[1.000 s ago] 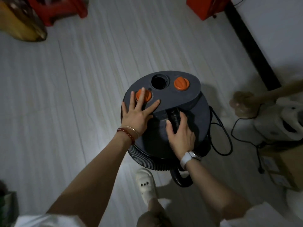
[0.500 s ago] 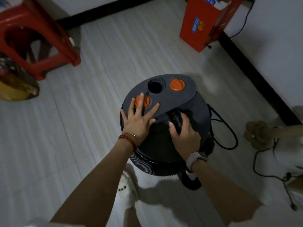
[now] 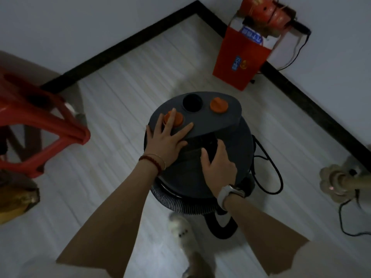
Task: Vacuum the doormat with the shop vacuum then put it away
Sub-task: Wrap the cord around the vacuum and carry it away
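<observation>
While both hands rest on the vacuum (image 3: 230, 157):
Left hand (image 3: 166, 140): flat, fingers spread (over orange knob (image 3: 177, 119)).
Right hand (image 3: 219, 167): curled around black handle (image 3: 210, 146).

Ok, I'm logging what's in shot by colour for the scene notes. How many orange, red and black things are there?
Orange: 2, the near knob and the far knob on the vacuum lid.
Red: 2, the stool and the carton.
Black: 2, the shop vacuum and its hose.
Total: 6
</observation>
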Tool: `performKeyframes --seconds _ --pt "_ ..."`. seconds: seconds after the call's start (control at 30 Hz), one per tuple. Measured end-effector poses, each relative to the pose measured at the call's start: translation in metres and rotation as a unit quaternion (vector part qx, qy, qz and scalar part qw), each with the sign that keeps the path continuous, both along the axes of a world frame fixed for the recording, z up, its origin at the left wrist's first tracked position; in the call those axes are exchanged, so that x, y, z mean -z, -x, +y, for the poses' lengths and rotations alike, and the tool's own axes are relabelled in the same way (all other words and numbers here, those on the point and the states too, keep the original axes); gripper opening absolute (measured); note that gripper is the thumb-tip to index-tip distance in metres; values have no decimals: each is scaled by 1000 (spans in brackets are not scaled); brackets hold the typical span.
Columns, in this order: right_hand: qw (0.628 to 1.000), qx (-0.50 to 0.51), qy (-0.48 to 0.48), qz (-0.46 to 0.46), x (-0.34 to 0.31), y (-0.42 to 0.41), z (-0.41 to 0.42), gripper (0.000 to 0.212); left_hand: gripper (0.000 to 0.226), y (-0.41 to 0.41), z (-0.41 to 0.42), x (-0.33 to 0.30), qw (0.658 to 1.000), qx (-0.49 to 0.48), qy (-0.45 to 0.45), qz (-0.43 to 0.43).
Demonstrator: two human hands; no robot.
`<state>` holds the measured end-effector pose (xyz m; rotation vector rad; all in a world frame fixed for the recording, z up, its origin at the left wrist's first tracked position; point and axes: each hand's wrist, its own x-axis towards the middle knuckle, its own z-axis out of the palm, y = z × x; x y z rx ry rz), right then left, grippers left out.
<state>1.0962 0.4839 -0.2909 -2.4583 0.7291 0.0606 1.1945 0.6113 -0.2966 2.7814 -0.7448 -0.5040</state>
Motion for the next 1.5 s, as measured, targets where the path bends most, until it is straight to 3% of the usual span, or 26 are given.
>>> performKeyframes --seconds 0.37,0.8,0.93,1.27,1.5 --pt "994 107 -18 13 -2 -239 28 62 56 -262 1 -3 995 100 -9 5" --pt "973 217 -76 -5 -1 -483 -6 68 61 -525 -56 5 984 178 22 9" --pt "968 233 -86 -16 5 -526 -21 70 70 -571 -74 6 981 193 32 6" --pt "954 289 -65 -40 3 -634 -64 67 56 -686 -138 9 966 249 59 -38" --pt "950 302 -62 -44 7 -685 -86 66 71 -741 -169 8 963 254 85 -33"
